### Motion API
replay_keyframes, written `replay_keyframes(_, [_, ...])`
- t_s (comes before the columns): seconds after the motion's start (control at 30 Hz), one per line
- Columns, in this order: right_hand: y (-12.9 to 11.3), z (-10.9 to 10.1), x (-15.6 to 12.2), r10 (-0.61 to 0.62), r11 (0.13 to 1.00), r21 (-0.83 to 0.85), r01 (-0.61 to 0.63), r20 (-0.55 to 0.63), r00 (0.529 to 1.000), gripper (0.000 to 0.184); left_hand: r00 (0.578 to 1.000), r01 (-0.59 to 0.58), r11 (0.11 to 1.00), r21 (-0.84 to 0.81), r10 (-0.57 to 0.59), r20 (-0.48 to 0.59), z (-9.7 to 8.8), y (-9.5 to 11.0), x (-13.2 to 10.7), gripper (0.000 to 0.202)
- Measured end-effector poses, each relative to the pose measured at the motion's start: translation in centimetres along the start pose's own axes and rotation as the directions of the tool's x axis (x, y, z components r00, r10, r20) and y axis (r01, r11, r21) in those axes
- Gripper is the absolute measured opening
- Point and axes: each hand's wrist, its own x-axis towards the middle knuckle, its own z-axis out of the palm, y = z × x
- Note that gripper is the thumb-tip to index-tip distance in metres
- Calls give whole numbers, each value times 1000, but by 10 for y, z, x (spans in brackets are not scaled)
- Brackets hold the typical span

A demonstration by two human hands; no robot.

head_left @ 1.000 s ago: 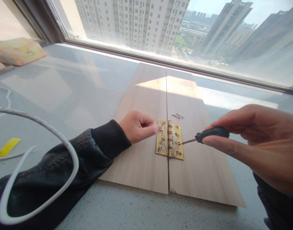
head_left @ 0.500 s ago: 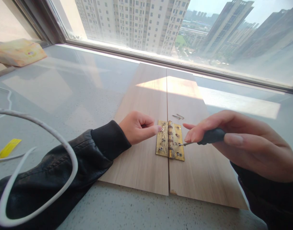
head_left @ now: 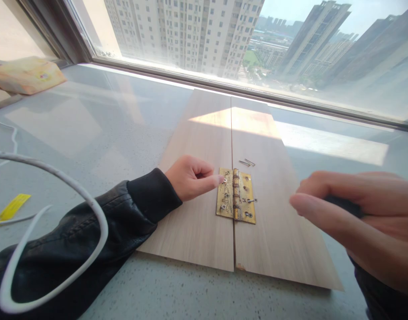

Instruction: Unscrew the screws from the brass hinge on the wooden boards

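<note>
A worn brass hinge (head_left: 236,194) lies across the seam of two pale wooden boards (head_left: 204,235). My left hand (head_left: 194,177) is curled closed, its thumb tip resting at the upper left part of the hinge, with nothing seen in the fingers. Several screws sit in the leaves. One screw (head_left: 253,200) leans out of the right leaf, its head sticking out to the right. Off to the right, my right hand (head_left: 350,218) is closed around a screwdriver (head_left: 344,205); only some of its dark handle shows between the fingers, the shaft being hidden.
Loose screws (head_left: 247,162) lie on the right board just above the hinge. A white cable (head_left: 103,231) loops over my left forearm, near a yellow tag (head_left: 14,207). At the far left corner is a soft yellowish pack (head_left: 28,74). A window (head_left: 204,40) borders the speckled countertop (head_left: 123,120).
My right hand has drawn back to the right with the screwdriver, away from the hinge. The tilted screw now stands alone in the right leaf. My left hand has stayed in place.
</note>
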Motion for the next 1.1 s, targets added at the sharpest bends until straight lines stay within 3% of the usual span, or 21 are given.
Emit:
replay_keyframes(0.07, [5, 5, 4, 86, 977, -209, -41, 212, 973, 44, 1000, 2, 1000, -2, -2, 2, 0, 0, 0, 44])
replay_keyframes(0.13, [10, 15, 8, 146, 933, -358, -31, 298, 943, 48, 1000, 4, 1000, -2, -4, 3, 0, 1, 0, 44])
replay_keyframes(0.4, [9, 36, 9, 130, 853, -519, 57, 318, 939, 42, 1000, -6, 1000, -16, 6, 6, -1, 1, 1, 43])
replay_keyframes(0.6, [10, 36, 4, 59, 843, -530, 91, 260, 964, 22, 1000, 17, 1000, -18, -17, 6, -1, 2, 0, 43])
replay_keyframes(0.73, [8, 32, 3, -10, 876, -467, 121, 232, 973, 21, 999, 36, 999, -21, -36, 10, -1, 3, 0, 43])
replay_keyframes(0.87, [11, 23, 8, -34, 946, -320, 58, 79, 996, 15, 999, 35, 999, -19, -35, 9, 0, 2, 1, 42])
replay_keyframes(0.97, [27, 25, 15, 44, 981, -188, -56, -71, 997, 10, 1000, 21, 1000, -17, -21, 7, 0, 1, 1, 43])
replay_keyframes(1.1, [61, 46, 23, 66, 980, -174, -97, -176, 982, 15, 1000, 14, 1000, -24, -14, 5, 0, 0, 0, 43])
